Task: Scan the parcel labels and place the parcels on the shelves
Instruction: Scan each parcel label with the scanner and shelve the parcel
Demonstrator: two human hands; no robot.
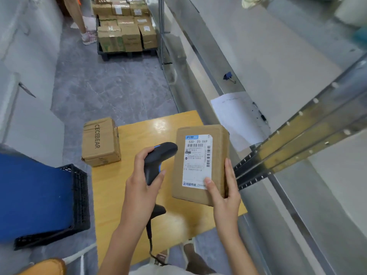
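My right hand (pixel 224 192) grips the lower right corner of a brown cardboard parcel (pixel 217 155), held tilted above the wooden table (pixel 117 195). Its white shipping label (pixel 195 161) with barcodes faces up. My left hand (pixel 142 185) holds a black and blue handheld scanner (pixel 158 155), whose head points at the label from the left, almost touching the parcel. The scanner's cable (pixel 150 243) trails down toward me. A second parcel, printed CECEBEAR (pixel 101 141), lies at the table's far left corner.
Metal shelving (pixel 297 139) runs along the right, with a sheet of paper (pixel 236 116) and a blue binder clip (pixel 228 76) on its edge. A black crate with a blue item (pixel 79 197) sits left. A pallet of stacked boxes (pixel 127 30) and a person's legs (pixel 83 22) are beyond.
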